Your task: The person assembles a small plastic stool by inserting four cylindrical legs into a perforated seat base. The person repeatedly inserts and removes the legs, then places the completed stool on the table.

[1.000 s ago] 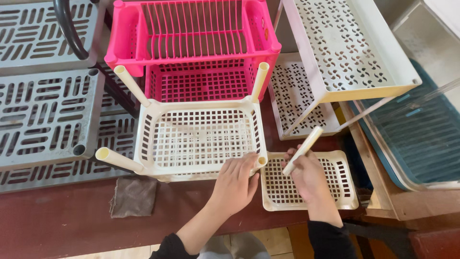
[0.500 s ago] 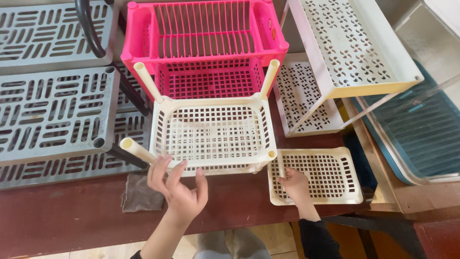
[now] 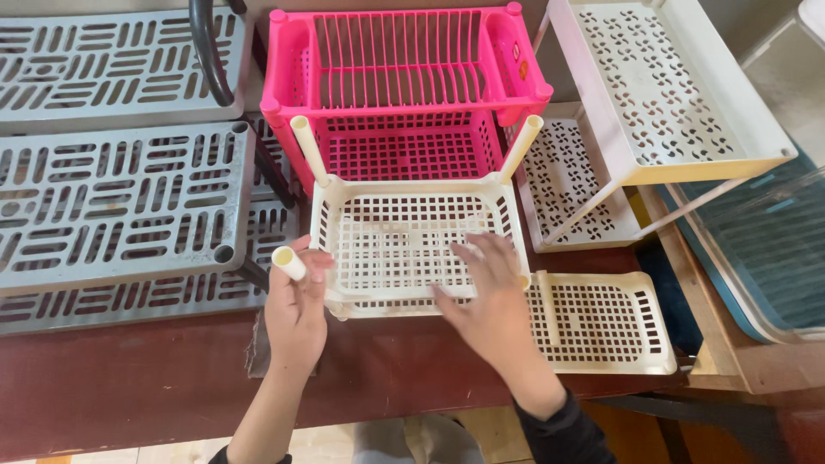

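Note:
A cream plastic lattice basket [image 3: 412, 210] sits on the dark red table, with cream tube legs standing up from its corners. My left hand [image 3: 295, 309] is closed around the cream tube [image 3: 288, 261] at the basket's front left corner. My right hand [image 3: 485, 296] lies open, fingers spread, on the basket's front right part. A second cream lattice tray [image 3: 614, 322] lies flat to the right, with a loose cream tube [image 3: 545, 301] resting along its left side.
A pink two-tier rack [image 3: 404, 86] stands behind the basket. Grey slotted shelves [image 3: 112, 189] fill the left. A white perforated shelf unit [image 3: 670, 94] stands at the right, a blue-green bin [image 3: 765, 249] beyond it. A grey cloth [image 3: 257, 352] lies under my left wrist.
My left hand closed onto the front left tube. My right hand let go of the tube it carried, which now lies on the flat tray, and moved onto the basket.

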